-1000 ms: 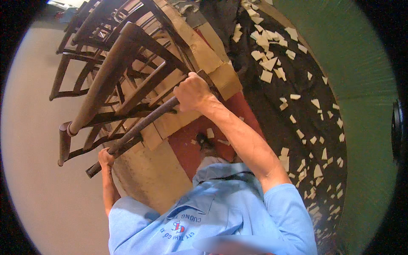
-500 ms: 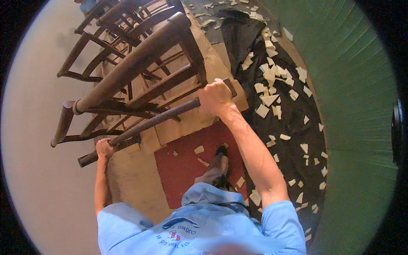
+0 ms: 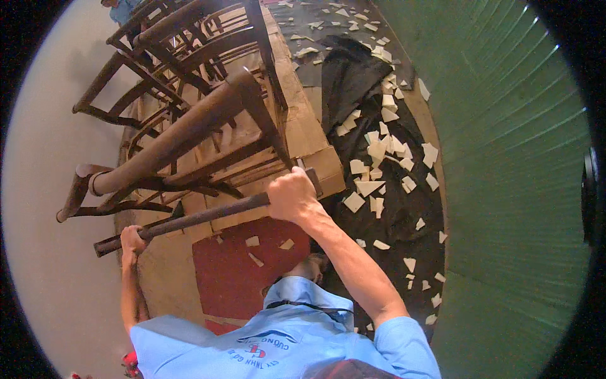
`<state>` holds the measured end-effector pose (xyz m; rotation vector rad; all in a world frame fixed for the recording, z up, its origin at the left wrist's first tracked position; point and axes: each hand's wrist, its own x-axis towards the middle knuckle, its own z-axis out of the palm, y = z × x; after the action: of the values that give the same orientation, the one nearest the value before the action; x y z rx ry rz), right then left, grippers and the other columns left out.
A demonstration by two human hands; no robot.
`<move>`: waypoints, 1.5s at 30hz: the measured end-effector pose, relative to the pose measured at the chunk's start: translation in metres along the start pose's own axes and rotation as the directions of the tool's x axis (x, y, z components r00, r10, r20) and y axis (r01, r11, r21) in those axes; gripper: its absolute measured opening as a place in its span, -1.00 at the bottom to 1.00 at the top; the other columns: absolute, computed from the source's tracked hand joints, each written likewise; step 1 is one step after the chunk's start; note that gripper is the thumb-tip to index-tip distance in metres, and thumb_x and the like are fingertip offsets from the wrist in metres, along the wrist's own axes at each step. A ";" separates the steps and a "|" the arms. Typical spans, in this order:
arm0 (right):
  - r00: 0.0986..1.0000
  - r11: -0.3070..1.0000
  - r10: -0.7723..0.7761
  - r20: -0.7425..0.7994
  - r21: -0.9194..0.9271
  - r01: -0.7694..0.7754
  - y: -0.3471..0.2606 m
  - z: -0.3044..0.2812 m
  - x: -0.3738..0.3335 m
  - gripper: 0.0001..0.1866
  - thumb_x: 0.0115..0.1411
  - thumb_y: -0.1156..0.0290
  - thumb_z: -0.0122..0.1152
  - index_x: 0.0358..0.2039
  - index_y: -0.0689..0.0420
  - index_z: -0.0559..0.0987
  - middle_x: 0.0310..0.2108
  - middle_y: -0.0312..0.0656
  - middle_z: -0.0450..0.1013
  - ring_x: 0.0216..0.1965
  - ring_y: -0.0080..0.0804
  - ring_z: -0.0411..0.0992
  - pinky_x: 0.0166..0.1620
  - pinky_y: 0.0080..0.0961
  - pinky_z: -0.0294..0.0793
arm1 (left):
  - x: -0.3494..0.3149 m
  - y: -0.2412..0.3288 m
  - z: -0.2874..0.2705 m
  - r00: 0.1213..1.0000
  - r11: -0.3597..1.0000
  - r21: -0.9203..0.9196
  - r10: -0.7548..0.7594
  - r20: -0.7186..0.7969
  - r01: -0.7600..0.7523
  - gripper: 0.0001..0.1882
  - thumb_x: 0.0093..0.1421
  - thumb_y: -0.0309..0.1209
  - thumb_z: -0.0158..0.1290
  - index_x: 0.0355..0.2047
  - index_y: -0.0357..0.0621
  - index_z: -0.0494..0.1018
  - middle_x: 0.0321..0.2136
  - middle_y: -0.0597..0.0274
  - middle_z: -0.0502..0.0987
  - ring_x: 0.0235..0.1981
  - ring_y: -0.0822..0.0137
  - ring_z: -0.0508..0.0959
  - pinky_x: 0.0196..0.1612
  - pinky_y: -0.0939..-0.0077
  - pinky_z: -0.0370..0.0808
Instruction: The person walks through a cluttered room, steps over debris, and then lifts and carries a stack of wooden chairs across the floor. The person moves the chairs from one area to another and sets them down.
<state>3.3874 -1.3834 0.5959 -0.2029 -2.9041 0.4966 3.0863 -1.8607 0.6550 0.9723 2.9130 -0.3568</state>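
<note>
Both my hands grip a long dark brown bar (image 3: 208, 215), which looks like part of the nearest wooden chair frame (image 3: 173, 142). My left hand (image 3: 132, 241) is closed round its left end. My right hand (image 3: 292, 197) wraps round it close to its right end, beside a cardboard-coloured sheet. The chair frame is tilted, its thick round post slanting up to the right above the bar. Where bar and frame join is hard to make out.
More dark chair frames (image 3: 180, 60) stand behind on cardboard (image 3: 309, 165). Pale broken pieces (image 3: 379, 148) litter a black sheet (image 3: 404, 215) at right, along a green corrugated wall (image 3: 505, 189). A red mat (image 3: 243, 271) lies below my hands. Another person (image 3: 122, 11) shows at the far left.
The bar and nearest frame have shifted down and left in the picture with both hands still gripping. My view has turned too, and the floor pieces appear further left.
</note>
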 end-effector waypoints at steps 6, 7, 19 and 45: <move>0.984 0.968 -0.179 0.011 0.179 0.174 0.013 -0.031 -0.031 -0.92 -0.13 0.32 0.29 -0.60 0.00 0.65 -0.57 -0.12 0.62 -0.49 -0.28 0.63 -0.18 -0.32 0.42 | -0.052 0.004 0.004 0.996 0.996 -0.005 -0.084 0.016 0.084 -0.62 -0.14 -0.16 0.38 -0.38 -0.17 0.70 -0.48 -0.04 0.66 -0.36 -0.18 0.62 -0.07 0.08 0.57; 0.992 0.985 -0.119 0.048 0.134 0.112 0.013 -0.037 -0.039 -0.92 -0.12 0.32 0.29 -0.59 0.01 0.65 -0.56 -0.11 0.62 -0.49 -0.28 0.63 -0.18 -0.31 0.42 | -0.060 0.006 0.005 0.994 0.994 -0.007 -0.108 0.030 0.109 -0.60 -0.14 -0.15 0.39 -0.37 -0.18 0.70 -0.48 -0.03 0.67 -0.35 -0.19 0.62 -0.03 0.09 0.57; 0.965 0.969 -0.235 0.121 0.106 0.223 0.163 -0.129 -0.095 -0.87 -0.07 0.27 0.28 -0.53 0.03 0.64 -0.55 -0.13 0.63 -0.47 -0.23 0.64 -0.18 -0.33 0.44 | -0.117 0.225 -0.079 0.994 0.996 -0.049 -0.076 -0.081 0.072 -0.69 -0.15 -0.15 0.39 -0.53 -0.11 0.64 -0.55 -0.12 0.57 -0.44 -0.19 0.58 -0.37 0.07 0.52; 0.913 0.934 -0.336 0.230 -0.042 0.354 0.699 -0.385 0.150 -0.79 -0.21 0.18 0.39 -0.54 -0.01 0.68 -0.55 -0.17 0.62 -0.42 -0.18 0.63 -0.13 -0.34 0.55 | 0.155 0.695 -0.328 0.797 0.820 -0.215 -0.395 0.457 0.530 -0.36 -0.01 0.24 0.30 -0.63 -0.19 0.60 -0.74 0.00 0.48 -0.62 -0.02 0.57 -0.43 0.12 0.47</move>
<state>3.3932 -0.5837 0.7383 0.3761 -3.0772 0.3561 3.3862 -1.1537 0.8151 0.0888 2.6630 -0.0491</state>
